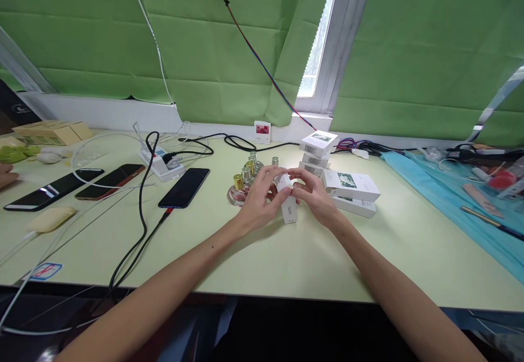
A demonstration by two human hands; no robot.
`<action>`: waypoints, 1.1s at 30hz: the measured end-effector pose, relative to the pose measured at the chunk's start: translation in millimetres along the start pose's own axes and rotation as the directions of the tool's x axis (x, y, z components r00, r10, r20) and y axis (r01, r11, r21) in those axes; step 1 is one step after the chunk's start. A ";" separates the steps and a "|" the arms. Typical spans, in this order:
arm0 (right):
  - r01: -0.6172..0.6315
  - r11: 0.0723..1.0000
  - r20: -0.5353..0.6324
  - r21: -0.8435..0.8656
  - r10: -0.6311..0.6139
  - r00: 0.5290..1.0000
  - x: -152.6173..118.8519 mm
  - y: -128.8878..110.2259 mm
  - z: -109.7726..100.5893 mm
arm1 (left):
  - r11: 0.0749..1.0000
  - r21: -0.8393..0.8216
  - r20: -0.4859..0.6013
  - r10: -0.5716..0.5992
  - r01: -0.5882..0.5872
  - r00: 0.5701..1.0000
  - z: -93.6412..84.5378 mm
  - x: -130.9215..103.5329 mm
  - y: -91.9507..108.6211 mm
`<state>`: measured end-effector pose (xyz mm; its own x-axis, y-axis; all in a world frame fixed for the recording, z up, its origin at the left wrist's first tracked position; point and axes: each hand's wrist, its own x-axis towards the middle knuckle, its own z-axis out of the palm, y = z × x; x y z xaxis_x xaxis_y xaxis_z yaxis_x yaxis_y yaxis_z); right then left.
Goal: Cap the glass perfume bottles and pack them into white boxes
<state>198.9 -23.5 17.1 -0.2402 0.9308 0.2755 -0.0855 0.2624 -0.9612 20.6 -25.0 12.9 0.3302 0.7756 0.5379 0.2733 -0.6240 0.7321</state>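
Observation:
Between my two hands stands a small white carton [290,209], tilted slightly, over the middle of the table. My left hand [262,195] grips it from the left, thumb near its top end. My right hand [313,194] is closed at the same top end from the right, its fingertips pinching there. Several small glass bottles with gold and silver caps [238,182] stand just behind and left of my left hand, partly hidden by it. Right of my right hand lie white cartons with a green picture [350,184], and behind them is a stack of similar cartons [319,142].
To the left lie a black phone [184,187] on a cable, two more phones and a white power strip [164,165]. Another person's hand [7,175] shows at the left edge. A blue plastic sheet [434,193] with clutter covers the right side. Cables run along the wall.

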 end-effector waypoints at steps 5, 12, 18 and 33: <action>0.013 1.000 0.018 -0.005 -0.013 1.000 -0.6 1.2 -0.5 | 0.999 0.044 0.033 0.002 -0.003 0.999 -2.6 -0.1 -2.4; 0.007 1.000 0.038 0.010 -0.008 0.999 0.3 3.5 -1.6 | 0.996 0.086 0.041 0.003 -0.007 0.999 -4.5 0.5 -3.8; -0.001 0.999 0.043 0.032 -0.001 0.999 0.0 4.6 -1.4 | 0.994 0.107 0.049 -0.002 -0.004 0.999 -5.2 1.3 -3.9; 0.021 0.999 0.056 0.027 -0.022 0.998 -0.6 4.2 -0.2 | 0.976 0.218 0.025 0.023 -0.028 0.999 -5.1 0.5 -3.8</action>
<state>198.9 -22.9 12.9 -0.2920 0.9090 0.2974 -0.1169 0.2748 -0.9544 15.1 -21.7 12.6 0.3592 0.7585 0.5438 0.4543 -0.6511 0.6080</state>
